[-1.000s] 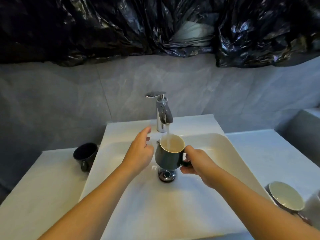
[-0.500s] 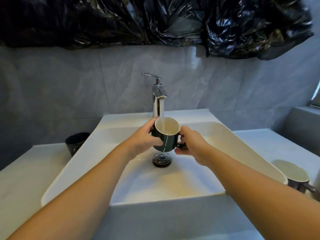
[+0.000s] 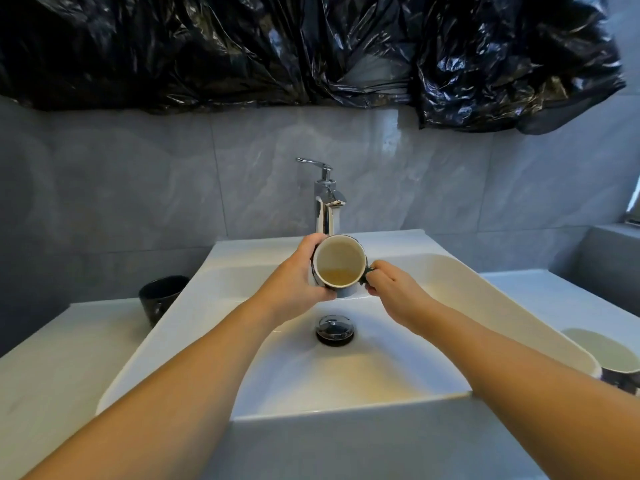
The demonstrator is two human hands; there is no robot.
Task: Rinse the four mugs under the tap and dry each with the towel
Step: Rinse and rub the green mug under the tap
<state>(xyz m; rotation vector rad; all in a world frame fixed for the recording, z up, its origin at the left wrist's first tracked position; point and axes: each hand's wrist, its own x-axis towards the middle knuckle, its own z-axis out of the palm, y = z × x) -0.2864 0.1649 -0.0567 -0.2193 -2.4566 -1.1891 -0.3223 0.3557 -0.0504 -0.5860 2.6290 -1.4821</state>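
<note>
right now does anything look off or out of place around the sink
Mostly tidy. The oddity is the crumpled black plastic sheeting covering the wall above the tap. The mug held over the basin by the left hand and right hand tilts, with yellowish water pooled inside; nothing looks spilled.

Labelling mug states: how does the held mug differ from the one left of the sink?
The held mug is gripped by the left hand and right hand over the sink; the left mug stands untouched on the counter. The held mug's inside is cream, the left mug's dark. Both have dark outsides.
</note>
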